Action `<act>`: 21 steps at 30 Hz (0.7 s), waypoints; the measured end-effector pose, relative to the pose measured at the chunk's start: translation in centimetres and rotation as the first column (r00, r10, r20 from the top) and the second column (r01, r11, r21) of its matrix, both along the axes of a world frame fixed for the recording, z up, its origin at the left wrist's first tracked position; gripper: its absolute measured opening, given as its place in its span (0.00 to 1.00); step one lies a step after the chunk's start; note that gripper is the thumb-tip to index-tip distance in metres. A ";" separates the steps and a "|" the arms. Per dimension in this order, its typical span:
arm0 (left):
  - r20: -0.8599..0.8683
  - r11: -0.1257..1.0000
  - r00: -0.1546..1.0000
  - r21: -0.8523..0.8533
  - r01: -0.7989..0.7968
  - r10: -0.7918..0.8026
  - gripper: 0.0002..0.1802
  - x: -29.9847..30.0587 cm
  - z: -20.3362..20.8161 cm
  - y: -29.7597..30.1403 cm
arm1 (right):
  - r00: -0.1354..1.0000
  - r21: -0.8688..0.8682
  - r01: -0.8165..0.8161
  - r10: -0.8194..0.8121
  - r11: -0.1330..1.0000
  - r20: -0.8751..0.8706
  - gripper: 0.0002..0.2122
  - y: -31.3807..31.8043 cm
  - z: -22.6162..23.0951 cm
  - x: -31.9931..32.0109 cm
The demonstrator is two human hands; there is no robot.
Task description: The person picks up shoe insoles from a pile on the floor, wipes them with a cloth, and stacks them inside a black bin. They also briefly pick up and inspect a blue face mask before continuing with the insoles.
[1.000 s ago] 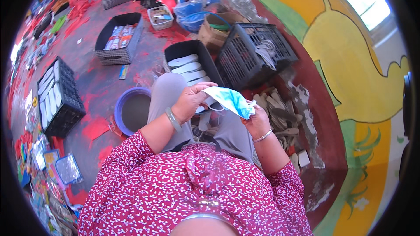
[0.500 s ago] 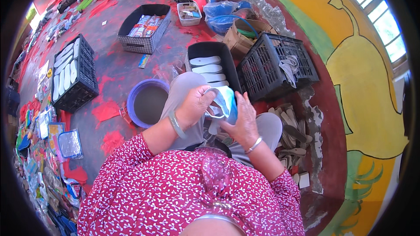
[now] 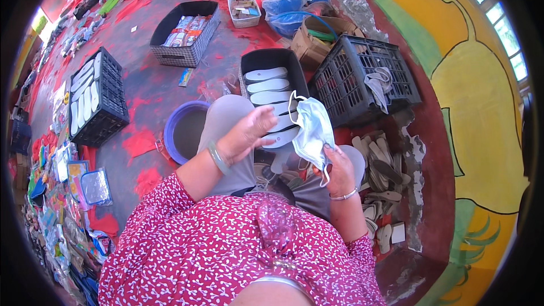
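Note:
A pale blue face mask [image 3: 313,129] with white ear loops dangles unfolded above my lap. My right hand [image 3: 337,174] pinches its lower end between thumb and fingers. To the left of the mask, my left hand [image 3: 248,133] is raised with fingers apart and holds nothing. Just beyond my hands stands a dark-lined fabric box [image 3: 245,82] with a row of white shoe soles [image 3: 268,86] in it. Between my knees lie more soles, partly hidden by my hands and legs.
On my left are a purple basin [image 3: 168,136] and a black crate [image 3: 113,114] of white soles. A grey crate [image 3: 362,82] with a cloth over its edge stands right of the box. Loose sandals [image 3: 385,164] are piled by my right knee, near the painted wall [image 3: 481,136].
My left hand has let go of the mask and moved away to the left. My right hand has shifted right and nearer to me, the mask now hanging spread out from it.

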State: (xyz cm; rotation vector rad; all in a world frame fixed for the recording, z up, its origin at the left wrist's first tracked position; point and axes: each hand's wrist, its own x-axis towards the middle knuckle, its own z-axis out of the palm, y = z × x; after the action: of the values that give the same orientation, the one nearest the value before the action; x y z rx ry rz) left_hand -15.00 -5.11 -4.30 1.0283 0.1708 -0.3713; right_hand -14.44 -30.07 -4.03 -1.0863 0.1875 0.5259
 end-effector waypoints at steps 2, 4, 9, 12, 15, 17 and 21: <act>-0.009 0.992 0.992 0.041 0.123 -0.123 0.43 -0.4 -0.8 -1.0 | 0.998 0.029 0.043 -0.042 0.999 -0.039 0.11 0.9 -0.2 -0.2; -0.013 0.981 0.989 0.125 0.151 -0.150 0.36 -0.8 -1.3 -2.4 | 0.998 0.092 0.008 -0.003 0.996 -0.063 0.14 1.4 -1.1 -0.5; -0.064 0.998 0.998 -0.062 -0.019 0.016 0.13 0.0 -1.7 -3.4 | 0.956 0.054 -0.194 0.202 0.979 -0.214 0.16 3.2 -1.6 -2.1; 0.105 0.992 0.994 0.128 -0.007 -0.007 0.11 1.2 -2.4 -2.0 | 0.972 -0.433 -0.060 0.152 0.900 0.182 0.13 1.4 -3.4 -1.8; 0.337 0.795 0.898 0.606 0.022 -0.282 0.13 2.2 -3.8 0.0 | 0.520 -0.560 0.432 0.312 0.707 0.795 0.16 0.6 -1.3 0.4; 0.330 0.650 0.839 0.759 0.035 -0.432 0.13 2.3 -1.8 -0.2 | 0.545 -0.724 0.303 0.511 0.619 0.665 0.19 2.3 4.1 -0.2; 0.285 0.312 0.645 0.947 -0.076 -0.709 0.09 2.1 0.9 -1.8 | 0.083 -0.729 0.539 0.835 0.422 0.544 0.15 4.4 5.5 0.6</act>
State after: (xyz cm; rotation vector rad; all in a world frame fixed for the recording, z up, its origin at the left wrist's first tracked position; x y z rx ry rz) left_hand -12.87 -6.94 -3.43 2.3368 -0.6712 -0.2423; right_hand -13.85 -25.71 1.47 -2.4414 -1.2413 -0.3899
